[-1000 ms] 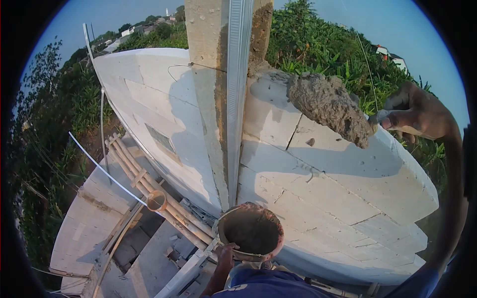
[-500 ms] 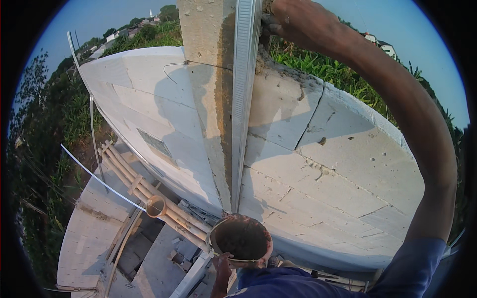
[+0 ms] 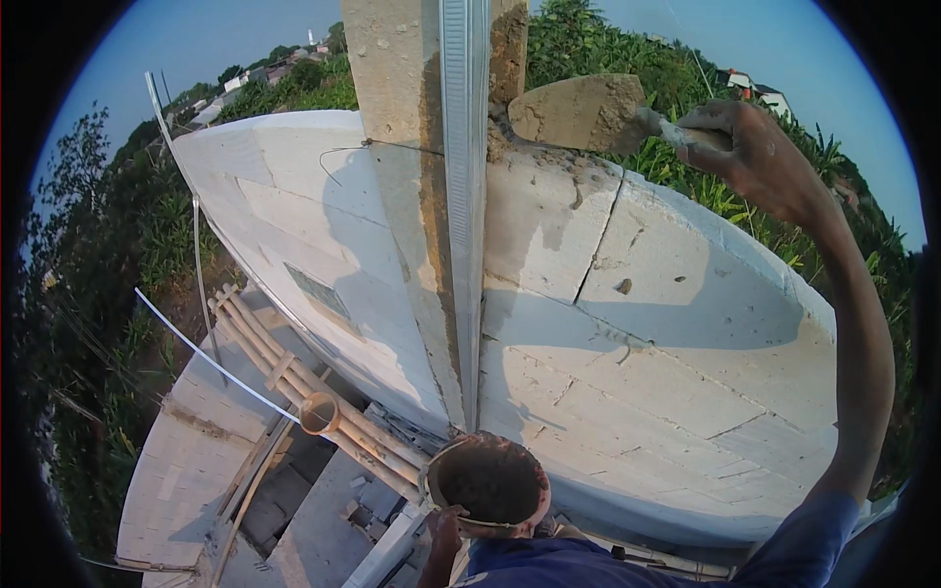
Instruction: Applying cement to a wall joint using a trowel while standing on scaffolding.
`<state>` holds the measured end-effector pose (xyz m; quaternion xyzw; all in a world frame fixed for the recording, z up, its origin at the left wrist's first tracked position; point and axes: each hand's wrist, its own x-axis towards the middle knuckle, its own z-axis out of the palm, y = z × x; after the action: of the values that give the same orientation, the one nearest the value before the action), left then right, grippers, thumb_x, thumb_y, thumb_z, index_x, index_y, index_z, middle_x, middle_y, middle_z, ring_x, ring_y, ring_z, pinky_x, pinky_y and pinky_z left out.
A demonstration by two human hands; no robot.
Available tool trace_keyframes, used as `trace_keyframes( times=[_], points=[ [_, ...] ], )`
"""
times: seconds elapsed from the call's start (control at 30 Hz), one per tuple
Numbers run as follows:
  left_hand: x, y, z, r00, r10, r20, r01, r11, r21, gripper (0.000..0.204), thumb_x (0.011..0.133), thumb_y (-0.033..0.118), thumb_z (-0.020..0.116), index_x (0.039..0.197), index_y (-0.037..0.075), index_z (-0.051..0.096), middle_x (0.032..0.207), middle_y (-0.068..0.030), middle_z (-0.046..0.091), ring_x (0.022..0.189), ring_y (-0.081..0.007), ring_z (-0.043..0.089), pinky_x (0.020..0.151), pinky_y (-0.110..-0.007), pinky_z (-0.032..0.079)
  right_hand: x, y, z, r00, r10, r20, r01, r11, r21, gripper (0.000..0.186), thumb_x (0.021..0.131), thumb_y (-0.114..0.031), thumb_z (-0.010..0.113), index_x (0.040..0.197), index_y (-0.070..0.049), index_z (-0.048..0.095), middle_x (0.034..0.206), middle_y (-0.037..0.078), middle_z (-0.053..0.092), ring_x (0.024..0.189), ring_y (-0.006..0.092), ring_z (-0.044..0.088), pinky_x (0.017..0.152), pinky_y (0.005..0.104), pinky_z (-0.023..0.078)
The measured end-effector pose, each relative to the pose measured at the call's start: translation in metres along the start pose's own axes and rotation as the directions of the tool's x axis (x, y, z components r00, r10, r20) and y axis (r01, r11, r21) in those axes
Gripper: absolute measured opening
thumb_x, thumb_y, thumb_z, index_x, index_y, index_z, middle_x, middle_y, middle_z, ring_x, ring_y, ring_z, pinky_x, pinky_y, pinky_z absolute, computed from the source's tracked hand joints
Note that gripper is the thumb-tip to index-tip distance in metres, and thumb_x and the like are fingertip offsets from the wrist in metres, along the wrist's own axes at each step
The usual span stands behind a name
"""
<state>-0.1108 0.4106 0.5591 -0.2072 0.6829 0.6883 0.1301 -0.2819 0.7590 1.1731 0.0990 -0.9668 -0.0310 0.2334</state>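
Two hands work at a white block wall (image 3: 686, 323) high above green fields. On the right, the right hand (image 3: 755, 157) is raised to the wall's top edge, its fingers (image 3: 711, 122) clenched around the handle of a trowel (image 3: 578, 113). The mortar-caked blade lies flat, its tip touching the wet mortar packed at the top of the wall, just beside a grey concrete column (image 3: 402, 196). A metal straightedge (image 3: 464, 196) stands upright against that column, running from the far top of the scene down to the near foot of the wall.

Near the bottom centre, the left hand (image 3: 443, 529) holds a round mortar bucket (image 3: 487, 485) by its rim, fingers wrapped over the edge; the bucket's dark inside faces up. A blue sleeve (image 3: 784, 549) covers the right upper arm. To the left, below, a bundle of bamboo poles (image 3: 294, 392) slants across lower masonry, and a thin white line (image 3: 206, 358) is stretched past it. Trees and distant rooftops (image 3: 255, 78) lie beyond.
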Motion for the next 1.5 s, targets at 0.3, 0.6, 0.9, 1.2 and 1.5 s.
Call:
trace_keyframes(
  times=[0.3, 0.6, 0.9, 1.2, 1.5],
  points=[
    [-0.022, 0.010, 0.005, 0.816, 0.544, 0.194, -0.546, 0.618, 0.566, 0.010, 0.069, 0.007, 0.061, 0.069, 0.001, 0.069, 0.068, -0.0073, 0.063, 0.063, -0.0180, 0.059, 0.057, -0.031, 0.045, 0.011, 0.006, 0.043, 0.987, -0.140, -0.079, 0.145, 0.988, 0.058, 0.037, 0.084, -0.020, 0.064, 0.108, 0.009, 0.063, 0.098, 0.024, 0.065, 0.084, 0.0340, 0.065, 0.080, 0.0411, 0.051],
    [-0.018, -0.022, -0.007, 0.981, 0.187, -0.041, -0.185, 0.981, 0.052, 0.006, 0.069, 0.010, 0.066, 0.072, 0.006, 0.070, 0.068, -0.0105, 0.064, 0.065, -0.0164, 0.062, 0.058, -0.030, 0.047, 0.037, 0.018, 0.067, 0.936, -0.281, -0.213, 0.292, 0.956, 0.022, 0.037, 0.085, -0.022, 0.064, 0.106, 0.009, 0.063, 0.093, 0.022, 0.064, 0.080, 0.0332, 0.065, 0.079, 0.0407, 0.051],
    [-0.024, 0.005, -0.007, 0.912, 0.375, 0.167, -0.389, 0.665, 0.637, 0.027, 0.056, -0.001, 0.065, 0.081, 0.009, 0.069, 0.077, -0.0094, 0.069, 0.077, -0.0267, 0.067, 0.068, -0.032, 0.050, 0.046, 0.006, 0.053, 0.941, -0.288, -0.180, 0.245, 0.942, -0.227, 0.038, 0.089, -0.024, 0.059, 0.110, 0.007, 0.062, 0.106, 0.024, 0.062, 0.091, 0.0347, 0.064, 0.086, 0.0421, 0.051],
    [-0.012, -0.001, -0.011, 0.780, 0.515, 0.356, -0.617, 0.539, 0.573, 0.029, 0.057, -0.001, 0.061, 0.084, 0.007, 0.067, 0.078, -0.0128, 0.067, 0.082, -0.0317, 0.065, 0.077, -0.039, 0.048, 0.079, -0.048, 0.068, 0.916, -0.312, -0.252, 0.251, 0.936, -0.246, 0.014, 0.080, -0.008, 0.056, 0.080, 0.003, 0.064, 0.075, 0.021, 0.063, 0.074, 0.0359, 0.066, 0.070, 0.0458, 0.054],
    [-0.005, -0.028, -0.007, 0.988, 0.106, 0.111, -0.121, 0.983, 0.141, 0.035, 0.058, -0.005, 0.062, 0.091, 0.006, 0.066, 0.086, -0.0153, 0.065, 0.091, -0.0319, 0.062, 0.083, -0.035, 0.045, 0.057, -0.051, 0.015, 0.927, -0.288, -0.238, 0.142, 0.861, -0.489, 0.010, 0.076, -0.005, 0.059, 0.075, 0.003, 0.066, 0.072, 0.021, 0.064, 0.068, 0.0345, 0.068, 0.062, 0.0431, 0.056]
  ],
)
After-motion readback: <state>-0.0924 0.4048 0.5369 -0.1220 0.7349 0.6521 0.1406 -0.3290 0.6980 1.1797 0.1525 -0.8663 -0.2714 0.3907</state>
